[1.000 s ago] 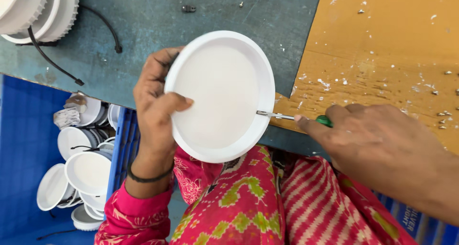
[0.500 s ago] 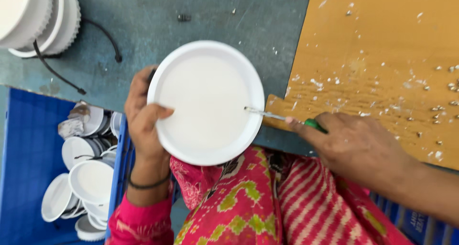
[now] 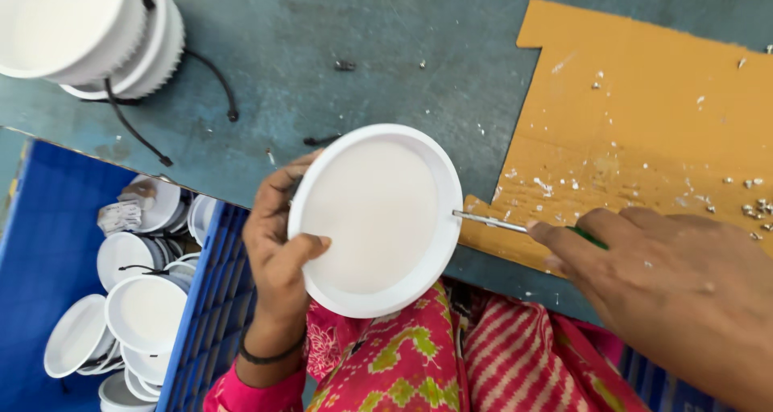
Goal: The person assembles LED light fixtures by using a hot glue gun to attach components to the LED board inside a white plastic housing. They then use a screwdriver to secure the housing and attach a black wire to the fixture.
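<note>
Left hand (image 3: 278,247): bare, with a thin black band (image 3: 266,354) round the wrist. Below it, a bright pink sleeve (image 3: 241,396) covers the forearm. Right hand (image 3: 676,287): bare, nothing on the wrist that shows. Lap: pink cloth with green and yellow zigzag print (image 3: 394,364), beside red-and-pink striped cloth (image 3: 523,364).

Left of the left hand, a blue crate (image 3: 48,219) holds white round fittings (image 3: 145,311). Above it, stacked white fittings (image 3: 97,34) with black wires (image 3: 217,78) sit on the teal table (image 3: 362,42). Above the right hand lies chip-strewn orange cardboard (image 3: 644,114).
</note>
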A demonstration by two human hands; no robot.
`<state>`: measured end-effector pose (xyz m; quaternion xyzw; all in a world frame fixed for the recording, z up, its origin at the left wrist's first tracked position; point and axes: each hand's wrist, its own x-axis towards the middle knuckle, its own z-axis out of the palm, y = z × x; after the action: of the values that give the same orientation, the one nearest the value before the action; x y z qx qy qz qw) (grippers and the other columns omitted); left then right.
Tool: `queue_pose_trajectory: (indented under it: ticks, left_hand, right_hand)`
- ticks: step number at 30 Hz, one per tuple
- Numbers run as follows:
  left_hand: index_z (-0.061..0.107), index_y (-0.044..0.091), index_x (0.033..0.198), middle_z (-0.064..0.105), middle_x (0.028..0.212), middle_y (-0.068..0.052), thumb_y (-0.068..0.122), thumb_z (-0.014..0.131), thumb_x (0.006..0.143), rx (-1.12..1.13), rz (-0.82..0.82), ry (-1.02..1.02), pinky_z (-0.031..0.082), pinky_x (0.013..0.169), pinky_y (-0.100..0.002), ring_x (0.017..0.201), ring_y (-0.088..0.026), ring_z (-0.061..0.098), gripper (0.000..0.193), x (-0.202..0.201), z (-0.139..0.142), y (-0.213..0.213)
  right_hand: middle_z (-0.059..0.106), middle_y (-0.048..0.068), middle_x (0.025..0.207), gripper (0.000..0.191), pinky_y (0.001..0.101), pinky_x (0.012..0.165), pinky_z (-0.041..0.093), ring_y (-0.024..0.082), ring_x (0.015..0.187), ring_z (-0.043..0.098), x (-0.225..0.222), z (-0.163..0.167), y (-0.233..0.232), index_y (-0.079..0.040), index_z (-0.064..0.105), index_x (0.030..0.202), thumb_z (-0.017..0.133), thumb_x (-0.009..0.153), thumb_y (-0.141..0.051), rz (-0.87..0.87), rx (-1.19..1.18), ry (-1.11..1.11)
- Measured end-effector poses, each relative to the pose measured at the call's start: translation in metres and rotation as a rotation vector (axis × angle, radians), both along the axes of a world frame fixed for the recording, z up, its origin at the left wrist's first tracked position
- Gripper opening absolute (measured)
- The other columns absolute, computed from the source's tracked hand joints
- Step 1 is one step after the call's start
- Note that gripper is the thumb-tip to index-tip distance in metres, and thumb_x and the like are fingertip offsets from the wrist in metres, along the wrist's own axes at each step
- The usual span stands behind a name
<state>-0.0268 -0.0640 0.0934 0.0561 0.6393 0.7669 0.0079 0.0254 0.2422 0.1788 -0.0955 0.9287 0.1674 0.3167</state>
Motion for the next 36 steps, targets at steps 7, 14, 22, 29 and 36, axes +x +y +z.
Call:
queue_pose_trajectory:
  ticks: [7, 14, 22, 29, 36]
  left_hand:
    - [0.051, -0.010, 0.136, 0.055, 0.148, -0.023, 0.006, 0.056, 0.067, -0.001, -0.019, 0.011, 0.047, 0.114, -0.037, 0.132, -0.029, 0.060, 0.071, 0.015, -0.004, 0.000]
    - [0.054, -0.007, 0.134, 0.059, 0.137, -0.023, 0.002, 0.057, 0.070, 0.110, 0.093, -0.072, 0.052, 0.101, -0.039, 0.116, -0.030, 0.066, 0.065, -0.004, -0.025, -0.004]
    - [0.052, -0.003, 0.136, 0.062, 0.126, -0.016, 0.004, 0.058, 0.078, 0.307, 0.033, -0.079, 0.053, 0.099, -0.036, 0.115, -0.025, 0.063, 0.059, -0.038, -0.101, 0.045]
    - [0.068, -0.005, 0.123, 0.068, 0.118, -0.018, 0.005, 0.071, 0.081, -0.474, 0.289, 0.398, 0.048, 0.083, -0.032, 0.106, -0.026, 0.062, 0.043, -0.067, -0.039, 0.062]
    - [0.050, 0.010, 0.066, 0.045, 0.066, -0.006, 0.030, 0.081, 0.069, -0.207, -0.347, 1.193, 0.039, 0.054, -0.037, 0.056, -0.026, 0.052, 0.037, 0.022, 0.099, 0.072]
  right_hand:
    - [0.069, -0.003, 0.095, 0.050, 0.0375, 0.072, 0.059, 0.022, 0.083, 0.071, 0.026, -0.020, 0.022, -0.030, 0.063, 0.140, 0.056, 0.093, -0.044, -0.133, -0.254, 0.325]
    - [0.068, 0.011, 0.107, 0.031, 0.0453, 0.071, 0.055, 0.036, 0.087, 0.068, 0.026, -0.089, 0.041, -0.014, 0.067, 0.119, 0.063, 0.095, -0.033, -0.510, -0.744, 0.830]
    - [0.070, 0.006, 0.103, 0.030, 0.0415, 0.082, 0.053, 0.029, 0.100, 0.065, 0.043, -0.157, 0.060, -0.019, 0.075, 0.115, 0.073, 0.089, -0.034, -0.602, -0.591, 1.079]
    - [0.069, 0.005, 0.106, 0.032, 0.0401, 0.084, 0.054, 0.028, 0.102, 0.065, 0.043, -0.168, 0.066, -0.020, 0.077, 0.114, 0.076, 0.085, -0.033, -0.584, -0.656, 1.240]
    - [0.071, 0.004, 0.105, 0.033, 0.0396, 0.085, 0.053, 0.027, 0.102, 0.065, 0.043, -0.173, 0.070, -0.021, 0.077, 0.115, 0.075, 0.084, -0.033, -0.585, -0.663, 1.216]
